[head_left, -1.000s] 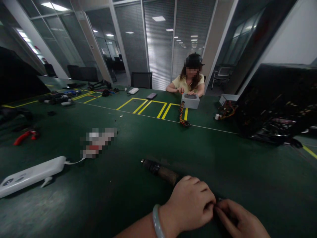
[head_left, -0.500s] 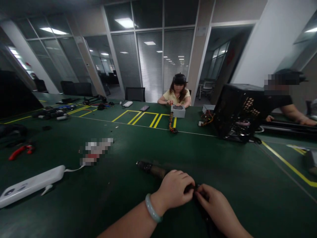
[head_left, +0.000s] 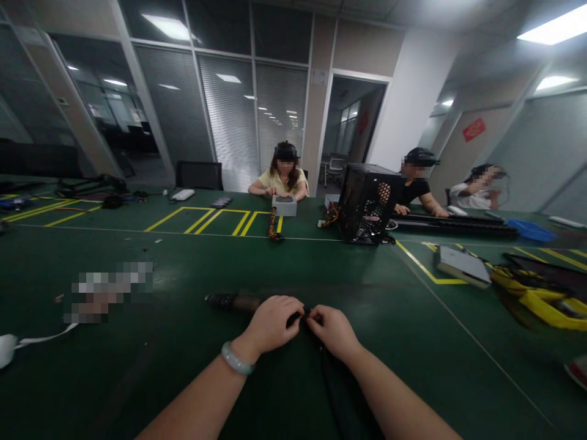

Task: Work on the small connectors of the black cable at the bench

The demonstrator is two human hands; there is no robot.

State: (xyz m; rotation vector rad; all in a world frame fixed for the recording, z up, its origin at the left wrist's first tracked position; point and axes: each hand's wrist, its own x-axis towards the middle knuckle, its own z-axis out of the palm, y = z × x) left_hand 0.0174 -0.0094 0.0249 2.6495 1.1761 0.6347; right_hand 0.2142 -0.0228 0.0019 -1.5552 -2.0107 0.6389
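L hand (head_left: 274,322) is clamping fingers round blk tube-shaped tool (head_left: 229,301) w/ brownish grip (head_left: 247,304); R hand (head_left: 337,333) is pinching fingertips together, held bit too dk to tell.

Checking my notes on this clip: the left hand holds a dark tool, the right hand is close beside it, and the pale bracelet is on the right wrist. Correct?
Not quite: the head view shows the pale bracelet on the left wrist, not the right. The rest stands: the left hand holds the dark tool, and the right hand is close beside it.
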